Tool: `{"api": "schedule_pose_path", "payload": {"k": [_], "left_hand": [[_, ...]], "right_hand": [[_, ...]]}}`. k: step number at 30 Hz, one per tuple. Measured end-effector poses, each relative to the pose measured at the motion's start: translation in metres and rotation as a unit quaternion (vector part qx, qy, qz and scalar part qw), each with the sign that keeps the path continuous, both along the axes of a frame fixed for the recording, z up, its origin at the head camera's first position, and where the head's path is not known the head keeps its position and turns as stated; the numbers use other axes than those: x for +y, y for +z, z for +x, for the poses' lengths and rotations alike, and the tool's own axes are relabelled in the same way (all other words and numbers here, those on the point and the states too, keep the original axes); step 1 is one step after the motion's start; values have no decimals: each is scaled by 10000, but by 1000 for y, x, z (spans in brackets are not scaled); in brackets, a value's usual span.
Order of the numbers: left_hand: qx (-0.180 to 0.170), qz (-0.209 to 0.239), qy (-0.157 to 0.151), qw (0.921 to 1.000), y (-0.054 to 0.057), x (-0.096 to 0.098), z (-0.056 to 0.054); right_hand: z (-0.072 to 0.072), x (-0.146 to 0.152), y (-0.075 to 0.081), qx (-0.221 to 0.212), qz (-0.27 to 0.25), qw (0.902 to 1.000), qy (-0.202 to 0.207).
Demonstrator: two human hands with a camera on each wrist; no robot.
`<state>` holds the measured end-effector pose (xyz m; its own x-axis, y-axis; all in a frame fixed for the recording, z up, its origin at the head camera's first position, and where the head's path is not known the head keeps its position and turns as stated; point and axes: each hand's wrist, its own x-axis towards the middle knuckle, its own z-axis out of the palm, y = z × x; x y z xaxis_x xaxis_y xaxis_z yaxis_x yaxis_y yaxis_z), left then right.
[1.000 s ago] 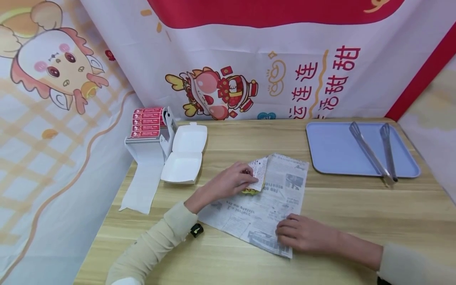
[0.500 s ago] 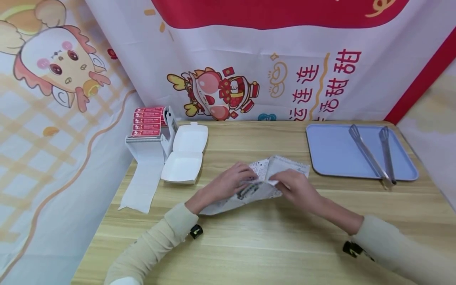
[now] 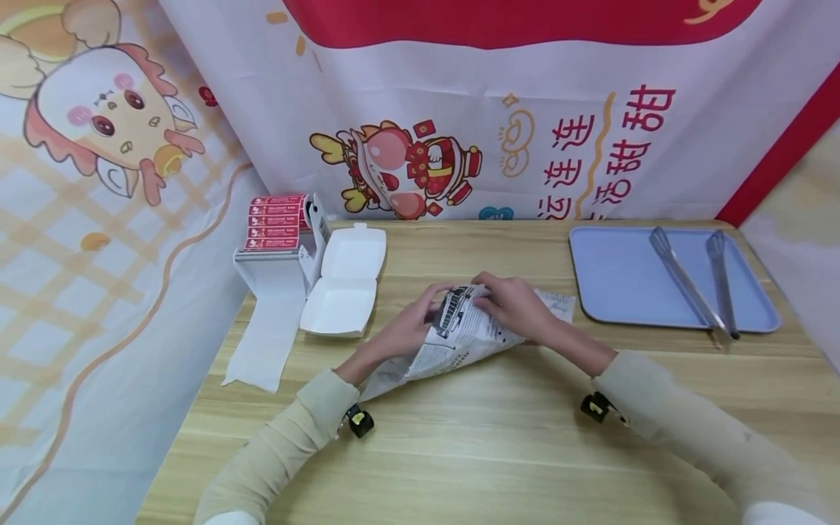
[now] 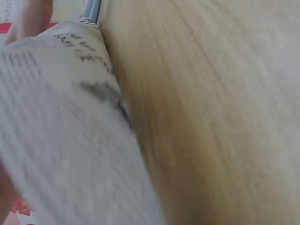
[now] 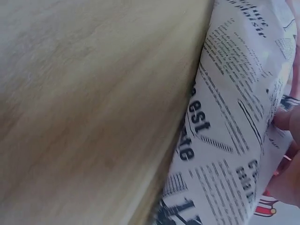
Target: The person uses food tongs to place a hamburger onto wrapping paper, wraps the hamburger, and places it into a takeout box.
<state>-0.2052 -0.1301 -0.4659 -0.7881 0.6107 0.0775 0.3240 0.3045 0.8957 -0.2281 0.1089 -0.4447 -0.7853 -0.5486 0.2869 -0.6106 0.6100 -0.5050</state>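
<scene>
A sheet of newsprint-patterned food wrapping paper [image 3: 459, 346] lies folded over on the wooden table, its near side brought up into a slanted flap. The food inside is hidden. My right hand [image 3: 518, 308] pinches the flap's upper edge between thumb and fingers, which also shows in the right wrist view beside the printed paper [image 5: 234, 108]. On the other side, my left hand [image 3: 408, 328] grips the bundle, its fingertips partly behind the flap. Paper [image 4: 70, 122] fills much of the left wrist view, blurred, and covers most of that hand.
Left of the paper is an open white clamshell box [image 3: 340, 310], with a label dispenser [image 3: 272, 226] beside it trailing a white strip [image 3: 259, 346]. At the back right, a blue tray [image 3: 613, 281] carries two metal tongs [image 3: 685, 281]. A printed cloth hangs behind the table.
My right hand has lifted the paper's near corner and folded it up and away over the food toward my left hand. The green, frilly-edged food seen earlier is now covered.
</scene>
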Motion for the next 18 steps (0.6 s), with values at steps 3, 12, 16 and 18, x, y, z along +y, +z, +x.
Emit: {"api": "schedule_pose_path", "payload": {"k": [3, 12, 16, 18], "left_hand": [[-461, 420, 23, 9980, 0, -2, 0], [-693, 496, 563, 9948, 0, 2, 2], [347, -945, 855, 9912, 2, 7, 6], [709, -1545, 943, 9809, 5, 10, 10]], "right_hand": [[-5, -3, -4, -291, 219, 9993, -122], [-13, -7, -9, -462, 631, 9967, -237], [-12, -8, -11, -437, 682, 9960, -371], [-11, -9, -11, -233, 682, 9965, -433]]}}
